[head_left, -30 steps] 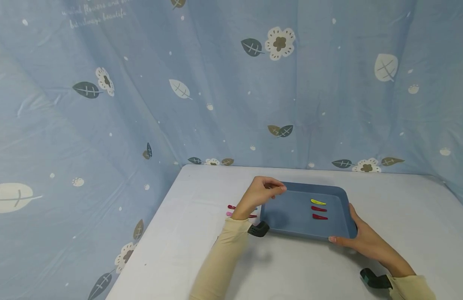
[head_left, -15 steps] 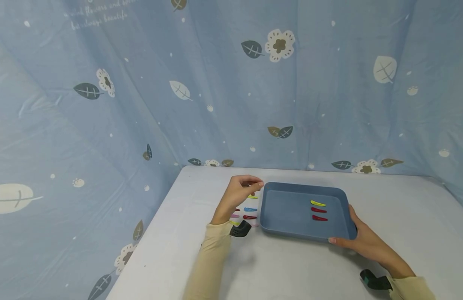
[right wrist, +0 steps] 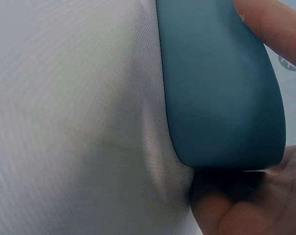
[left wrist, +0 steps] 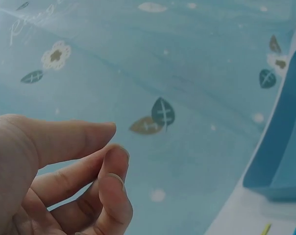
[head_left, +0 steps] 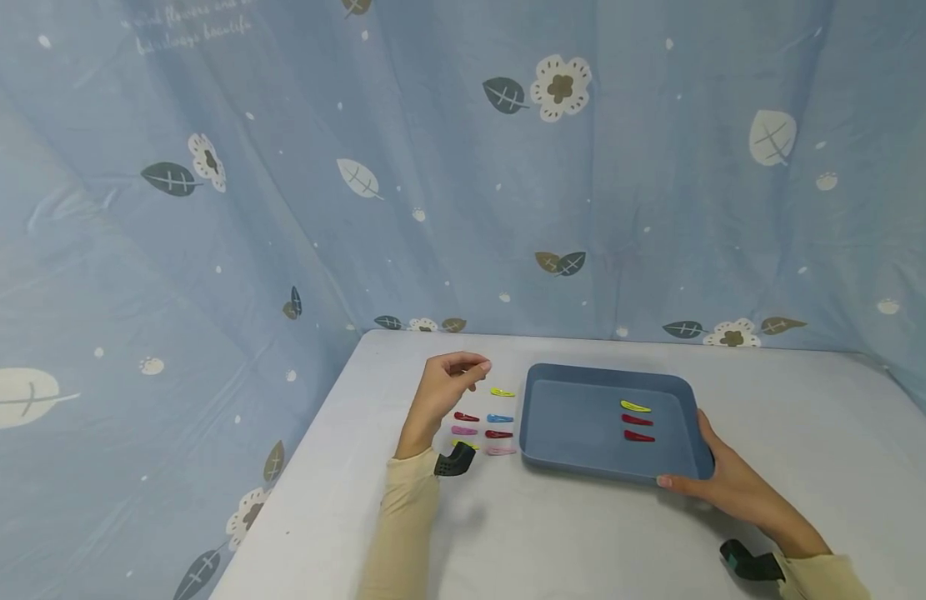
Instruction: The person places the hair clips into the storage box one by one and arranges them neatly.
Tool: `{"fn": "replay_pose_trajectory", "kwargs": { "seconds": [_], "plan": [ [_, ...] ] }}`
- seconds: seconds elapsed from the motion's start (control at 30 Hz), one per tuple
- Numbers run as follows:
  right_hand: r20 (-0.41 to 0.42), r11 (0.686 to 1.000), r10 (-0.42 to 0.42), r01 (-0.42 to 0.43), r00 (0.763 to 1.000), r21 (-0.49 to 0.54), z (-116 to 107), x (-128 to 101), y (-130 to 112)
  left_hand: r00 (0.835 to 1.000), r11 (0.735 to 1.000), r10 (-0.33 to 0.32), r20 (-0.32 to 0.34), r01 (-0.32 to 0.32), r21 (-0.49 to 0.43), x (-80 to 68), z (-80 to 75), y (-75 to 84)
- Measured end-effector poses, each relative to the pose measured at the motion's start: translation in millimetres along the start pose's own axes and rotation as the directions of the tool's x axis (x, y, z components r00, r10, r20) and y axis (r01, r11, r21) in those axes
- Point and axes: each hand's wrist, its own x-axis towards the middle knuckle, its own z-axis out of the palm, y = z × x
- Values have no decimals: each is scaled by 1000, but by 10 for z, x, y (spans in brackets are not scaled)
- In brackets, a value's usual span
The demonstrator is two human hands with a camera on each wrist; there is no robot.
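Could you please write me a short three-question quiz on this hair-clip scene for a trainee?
1. How many hair clips lie inside the blue plastic tray?
2. True or false: the left hand is gripping the tray's rim.
3. Which hand holds the tray's near right corner: A) left, B) right, C) neither?

Key:
1. Three: one yellow clip and two red clips.
2. False; it hovers with curled fingers above the loose coloured clips on the white table, left of the tray, holding nothing.
3. B.
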Motion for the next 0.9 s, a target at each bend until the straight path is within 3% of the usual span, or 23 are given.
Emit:
{"fn": "replay_pose_trajectory", "kwargs": {
  "seconds": [0.13, 0.37, 0.57, 0.7, 0.73, 0.8, 0.9],
  "plan": [
    [0, 1000, 1, -1, 1000, 4, 0, 7, 0, 999, 1000, -16, -44, 17, 8, 66, -62, -183],
    [2, 1000, 14, -14, 1000, 5, 7, 10, 3, 976, 984, 135, -171, -112, 140, 774, -136, -1910],
    [-3, 1000, 11, -11, 1000, -6, 10, 2, 7, 975, 980, 77, -207, -36, 194, 794, -193, -2006],
    [0, 1000, 8, -8, 1000, 2, 6, -2, -6, 971, 975, 76, -229, -25, 220, 759, -218, -2001],
    [0, 1000, 4, -4, 1000, 5, 6, -2, -10, 972, 976, 74, -222, -25, 217, 661, -230, -1837],
    [-4, 1000, -2, 2, 1000, 6, 6, 0, -15, 973, 978, 41, -226, 7, 208, 578, -233, -1677],
    [-7, 1000, -10, 10, 1000, 7, 8, 6, -15, 973, 976, -42, -228, 88, 198, 410, -231, -1311]
  ]
}}
